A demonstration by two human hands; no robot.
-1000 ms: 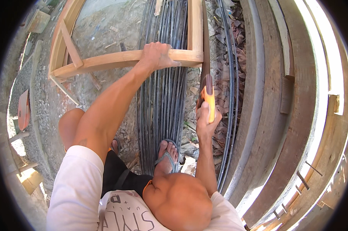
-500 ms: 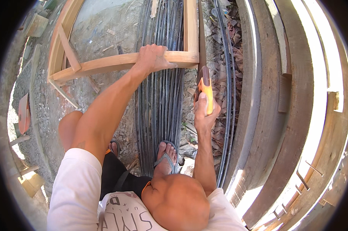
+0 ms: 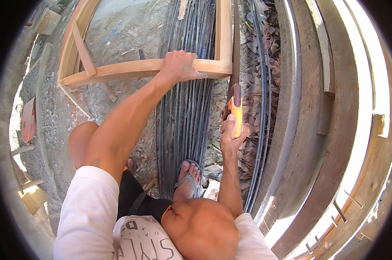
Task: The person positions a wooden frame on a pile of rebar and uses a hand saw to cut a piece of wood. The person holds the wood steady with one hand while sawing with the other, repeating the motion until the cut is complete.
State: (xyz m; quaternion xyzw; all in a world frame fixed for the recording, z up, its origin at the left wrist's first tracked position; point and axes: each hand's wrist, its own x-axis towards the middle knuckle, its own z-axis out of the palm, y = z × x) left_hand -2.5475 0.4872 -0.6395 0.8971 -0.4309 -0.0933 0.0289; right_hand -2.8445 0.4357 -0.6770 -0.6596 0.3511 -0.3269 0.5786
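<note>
A light wooden frame lies ahead of me, its near rail running from left to right. My left hand is wrapped over that rail, not far from its right corner. A handsaw with a yellow and dark handle is in my right hand, its fingers closed around the grip. The saw's dark, narrow blade points away from me along the right outer side of the frame's corner. From this angle I cannot tell whether the teeth touch the wood.
Long dark steel bars run away from me under the frame, my sandalled foot against them. Thinner rods lie over dry leaves to the right. Weathered planks stand beyond, with nails sticking out. A brace crosses the frame's left corner.
My right hand and the saw have drawn slightly back toward me along the frame's side. My left hand keeps its grip on the rail. The whole view has shifted a little.
</note>
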